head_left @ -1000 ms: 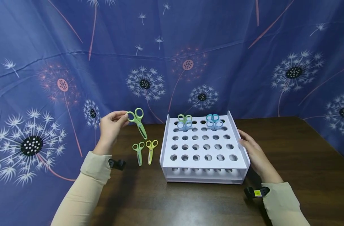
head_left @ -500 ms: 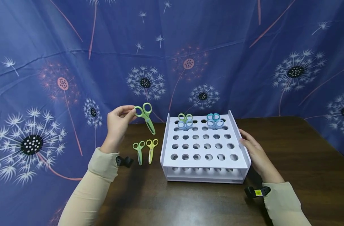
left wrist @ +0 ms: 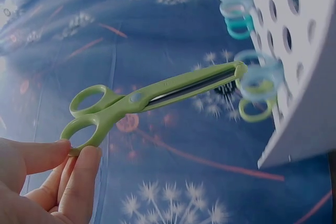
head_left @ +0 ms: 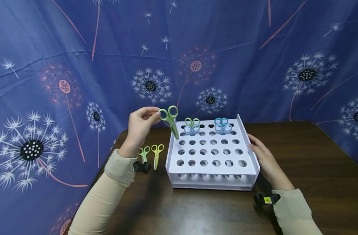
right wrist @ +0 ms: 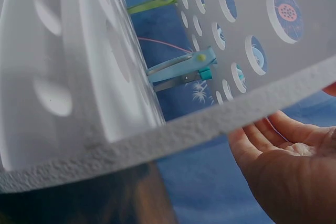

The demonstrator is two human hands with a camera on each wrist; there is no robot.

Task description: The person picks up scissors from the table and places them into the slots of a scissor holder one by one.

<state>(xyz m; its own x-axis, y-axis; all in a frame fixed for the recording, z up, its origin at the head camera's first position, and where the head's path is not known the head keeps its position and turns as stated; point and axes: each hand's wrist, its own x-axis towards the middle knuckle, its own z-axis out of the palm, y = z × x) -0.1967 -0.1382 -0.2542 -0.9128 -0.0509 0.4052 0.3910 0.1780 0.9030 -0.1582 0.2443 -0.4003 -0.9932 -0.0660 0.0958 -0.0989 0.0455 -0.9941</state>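
My left hand [head_left: 142, 125] pinches a pair of green scissors [head_left: 170, 120] by one handle loop, between thumb and fingers. The scissors hang tilted, blades down, their tips overlapping the back left of a white rack [head_left: 208, 169] in the head view. In the left wrist view, the scissors' blades [left wrist: 184, 86] point toward the rack. My right hand [head_left: 264, 160] rests against the rack's right side panel, its fingers [right wrist: 249, 142] partly hidden behind that panel in the right wrist view. Green scissors [head_left: 192, 122], teal scissors [head_left: 221, 121] and two light-blue pairs stand in the rack's back holes.
Smaller green scissors [head_left: 144, 153] lie on the dark wooden table [head_left: 202, 212] left of the rack, partly covered by my left wrist's camera. Yellow scissors [head_left: 156, 156] lie beside them. A blue dandelion-print cloth [head_left: 240, 81] hangs behind the table.
My left hand has moved right with the green scissors, from above the lying pairs to the rack's back left corner. My right hand has stayed at the rack's side.
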